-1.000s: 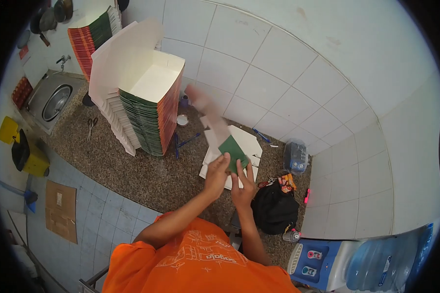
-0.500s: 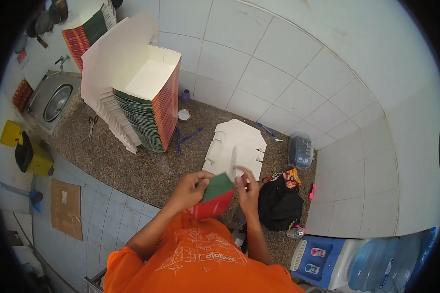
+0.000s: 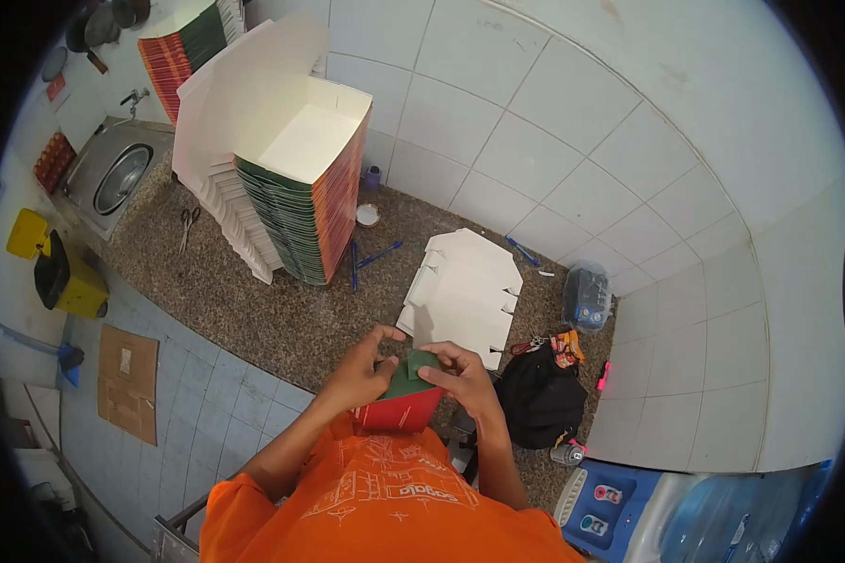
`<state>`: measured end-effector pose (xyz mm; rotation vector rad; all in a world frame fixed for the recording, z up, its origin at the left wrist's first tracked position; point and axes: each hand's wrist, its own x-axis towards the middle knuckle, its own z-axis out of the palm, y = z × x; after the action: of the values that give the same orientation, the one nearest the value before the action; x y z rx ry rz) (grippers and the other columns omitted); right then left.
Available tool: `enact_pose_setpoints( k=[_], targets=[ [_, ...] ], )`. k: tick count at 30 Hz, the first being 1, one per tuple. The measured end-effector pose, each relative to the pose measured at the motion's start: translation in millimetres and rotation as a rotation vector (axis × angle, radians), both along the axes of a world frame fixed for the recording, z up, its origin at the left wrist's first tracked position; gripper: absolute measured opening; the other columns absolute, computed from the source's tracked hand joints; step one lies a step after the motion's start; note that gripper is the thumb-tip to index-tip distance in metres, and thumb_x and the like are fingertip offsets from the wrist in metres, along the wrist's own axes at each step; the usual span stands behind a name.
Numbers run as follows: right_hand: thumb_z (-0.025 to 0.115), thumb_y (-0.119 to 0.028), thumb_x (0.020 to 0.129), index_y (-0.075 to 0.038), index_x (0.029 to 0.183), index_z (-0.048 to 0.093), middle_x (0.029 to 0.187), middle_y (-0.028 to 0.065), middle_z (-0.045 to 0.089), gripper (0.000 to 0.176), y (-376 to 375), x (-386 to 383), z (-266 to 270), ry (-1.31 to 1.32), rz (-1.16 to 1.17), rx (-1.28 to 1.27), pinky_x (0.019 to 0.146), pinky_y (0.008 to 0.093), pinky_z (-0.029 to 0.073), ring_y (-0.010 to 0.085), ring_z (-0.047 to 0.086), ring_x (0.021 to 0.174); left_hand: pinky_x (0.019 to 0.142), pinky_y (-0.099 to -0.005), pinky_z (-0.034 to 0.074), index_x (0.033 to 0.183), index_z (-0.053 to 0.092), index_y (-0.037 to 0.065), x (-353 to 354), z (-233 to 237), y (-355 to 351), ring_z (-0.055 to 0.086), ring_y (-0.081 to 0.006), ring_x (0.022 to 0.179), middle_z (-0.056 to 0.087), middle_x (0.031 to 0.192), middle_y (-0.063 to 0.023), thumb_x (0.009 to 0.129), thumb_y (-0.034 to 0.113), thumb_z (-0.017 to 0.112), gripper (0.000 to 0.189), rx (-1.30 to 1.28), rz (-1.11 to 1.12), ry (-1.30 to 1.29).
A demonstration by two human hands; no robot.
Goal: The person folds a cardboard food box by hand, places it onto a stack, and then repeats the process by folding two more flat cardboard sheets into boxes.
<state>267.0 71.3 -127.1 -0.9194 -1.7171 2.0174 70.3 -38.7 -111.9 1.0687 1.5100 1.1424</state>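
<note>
A red and green cardboard box piece [image 3: 399, 413] is held close against the orange shirt, partly covered by my fingers. My left hand [image 3: 357, 372] grips its left side, with the index finger raised off the card. On the right, my right hand [image 3: 462, 377] pinches a small green flap at the upper corner between thumb and fingers. Just beyond both hands, flat white die-cut cardboard [image 3: 465, 291] with notched edges lies on the granite counter. A tall stack of nested red and green boxes [image 3: 296, 220] with open white lids stands to the left.
Blue pens [image 3: 377, 253], a round white lid [image 3: 367, 215] and scissors [image 3: 188, 228] lie on the counter. A black bag [image 3: 540, 394] and a clear plastic container [image 3: 587, 298] are at right, near a water dispenser [image 3: 596, 502]. A sink [image 3: 125, 178] is far left.
My right hand has come in over the box piece and now pinches its upper corner, where a green flap is folded. The box piece has tilted and shifted slightly; the view has moved a little.
</note>
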Motion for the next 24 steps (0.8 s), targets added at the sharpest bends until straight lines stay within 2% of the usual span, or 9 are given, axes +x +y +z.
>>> enact_pose_setpoints(
  k=[5,8,10,13,15,16,18,20,24],
  targets=[
    [0.079,-0.016,0.088,-0.008,0.118,0.072,0.091,-0.0022,0.056,0.032,1.0,-4.1,-0.1,-0.077,-0.158,0.372,0.069,0.0239,0.043,0.0072,0.051,0.078,0.066,-0.0250,0.049,0.136,0.045,0.004,4.5,-1.1,4.3,0.063,-0.0077,0.076,0.064,0.102,-0.0112,0.098,0.001,0.052,0.039,0.142,0.003,-0.122],
    [0.084,-0.025,0.083,-0.007,0.119,0.069,0.097,0.0026,0.058,0.042,1.5,-6.7,18.1,-0.043,0.057,0.369,0.079,0.0297,0.048,0.0153,0.058,0.093,0.066,-0.0229,0.049,0.137,0.044,0.006,4.7,9.4,6.9,0.064,-0.0069,0.079,0.064,0.111,-0.0128,0.100,0.002,0.052,0.038,0.168,-0.009,-0.187],
    [0.090,-0.036,0.074,-0.009,0.124,0.064,0.109,0.0079,0.058,0.063,-10.7,-14.9,57.7,-0.123,0.093,0.942,0.089,0.0380,0.049,0.0263,0.057,0.107,0.066,-0.0218,0.049,0.137,0.044,0.007,2.1,15.5,9.0,0.065,-0.0065,0.081,0.063,0.116,-0.0138,0.101,0.002,0.052,0.037,0.139,-0.022,-0.186],
    [0.093,-0.047,0.064,-0.008,0.124,0.060,0.117,0.0115,0.055,0.078,-13.9,-18.7,58.9,-0.248,0.129,1.203,0.092,0.0431,0.050,0.0338,0.055,0.113,0.066,-0.0287,0.050,0.137,0.047,0.011,-13.8,22.6,16.5,0.069,-0.0136,0.081,0.067,0.094,-0.0079,0.101,0.012,0.057,0.038,0.050,-0.060,-0.181],
    [0.091,-0.049,0.066,-0.007,0.124,0.059,0.118,0.0123,0.055,0.079,-1.9,-8.0,54.0,-0.214,0.072,1.168,0.093,0.0429,0.049,0.0334,0.055,0.114,0.088,-0.0310,0.053,0.150,0.041,0.007,-41.1,13.9,22.0,0.067,-0.0153,0.101,0.060,0.133,-0.0184,0.099,0.032,0.065,0.061,0.012,-0.395,-0.148],
    [0.090,-0.051,0.067,-0.006,0.124,0.058,0.119,0.0131,0.055,0.080,6.5,0.0,47.9,-0.180,0.022,1.128,0.093,0.0428,0.049,0.0330,0.056,0.115,0.088,-0.0310,0.053,0.150,0.041,0.007,-52.1,7.4,23.1,0.067,-0.0153,0.101,0.060,0.133,-0.0184,0.099,0.032,0.065,0.061,0.013,-0.392,-0.147],
    [0.077,-0.056,0.084,-0.004,0.127,0.056,0.125,0.0182,0.056,0.071,16.9,21.5,20.8,0.057,-0.297,0.668,0.098,0.0435,0.046,0.0331,0.055,0.118,0.083,-0.0266,0.053,0.157,0.032,0.006,-77.9,-15.2,23.4,0.066,-0.0158,0.109,0.066,0.127,-0.0135,0.099,0.049,0.061,0.078,0.274,-0.353,-0.667],
    [0.070,-0.055,0.091,-0.003,0.130,0.055,0.129,0.0203,0.056,0.067,23.4,26.0,6.2,0.144,-0.430,0.375,0.101,0.0437,0.045,0.0332,0.055,0.121,0.092,-0.0267,0.053,0.156,0.033,0.002,-89.3,-23.5,10.0,0.062,-0.0142,0.118,0.060,0.139,-0.0128,0.097,0.039,0.068,0.078,0.192,-0.288,-0.889],
    [0.056,-0.041,0.102,0.000,0.141,0.048,0.137,0.0253,0.052,0.057,35.8,23.7,-10.4,-0.252,-0.388,0.587,0.109,0.0433,0.038,0.0352,0.048,0.134,0.087,-0.0282,0.055,0.150,0.043,0.001,-67.8,-19.0,14.4,0.065,-0.0119,0.111,0.066,0.125,-0.0119,0.096,0.019,0.070,0.063,0.248,-0.236,-0.420]
  ],
)
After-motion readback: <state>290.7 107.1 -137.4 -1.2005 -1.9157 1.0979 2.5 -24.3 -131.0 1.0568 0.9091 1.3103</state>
